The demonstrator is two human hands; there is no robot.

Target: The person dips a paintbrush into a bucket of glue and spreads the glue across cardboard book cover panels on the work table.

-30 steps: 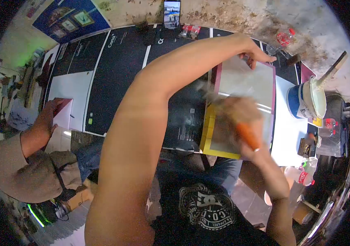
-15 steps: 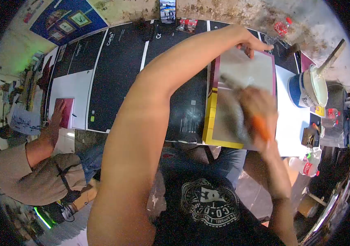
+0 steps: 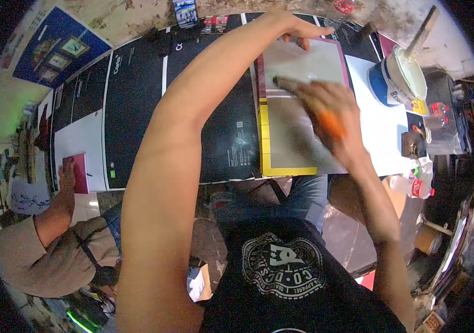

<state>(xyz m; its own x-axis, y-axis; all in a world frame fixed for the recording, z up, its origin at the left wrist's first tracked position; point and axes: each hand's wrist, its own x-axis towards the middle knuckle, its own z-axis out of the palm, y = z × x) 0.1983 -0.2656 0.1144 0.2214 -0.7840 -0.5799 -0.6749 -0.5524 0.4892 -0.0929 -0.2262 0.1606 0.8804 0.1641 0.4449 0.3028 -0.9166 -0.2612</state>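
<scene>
Watching remotely: I'm finding the grey panel [image 3: 291,125] lying at one o'clock. Right hand [image 3: 339,108] is gripping an orange-handled tool [image 3: 332,125], fingers wrapped close. Left hand [image 3: 297,28] is sitting half-open at the panel's twelve o'clock edge, hold unclear. I'm judging the panel light, stiffish, perhaps slick; taking it by the edges seems safest.

The right grip [image 3: 338,104] holds an orange-handled tool [image 3: 332,125] over a yellow-edged panel [image 3: 289,145].
</scene>
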